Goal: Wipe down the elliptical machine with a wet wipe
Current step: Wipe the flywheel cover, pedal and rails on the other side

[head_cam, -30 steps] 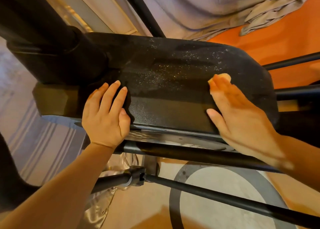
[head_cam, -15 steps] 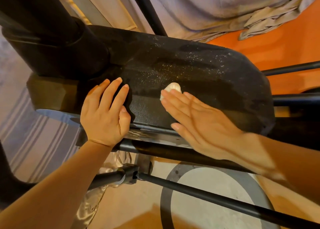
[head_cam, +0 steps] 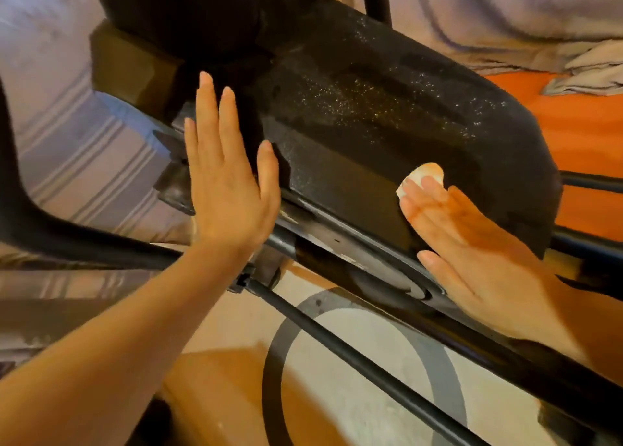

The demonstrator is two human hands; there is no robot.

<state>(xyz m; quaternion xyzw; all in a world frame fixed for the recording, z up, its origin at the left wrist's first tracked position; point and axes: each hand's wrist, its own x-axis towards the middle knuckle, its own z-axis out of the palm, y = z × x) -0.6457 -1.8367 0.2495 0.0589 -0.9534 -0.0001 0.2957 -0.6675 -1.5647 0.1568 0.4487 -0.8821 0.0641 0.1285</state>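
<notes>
Head view: my flat right hand (head_cam: 472, 243) presses wet wipe (head_cam: 421, 176) on elliptical machine (head_cam: 371, 108), dusty cover at 11 o'clock; flat left hand (head_cam: 229, 182) braces.

The black, rough-textured plastic housing of the elliptical machine (head_cam: 387, 115) runs diagonally across the view, speckled with tiny glinting dots. A small bunched-up white wet wipe (head_cam: 423, 176) sits pressed flat against its lower side panel, near the rounded right end.
</notes>
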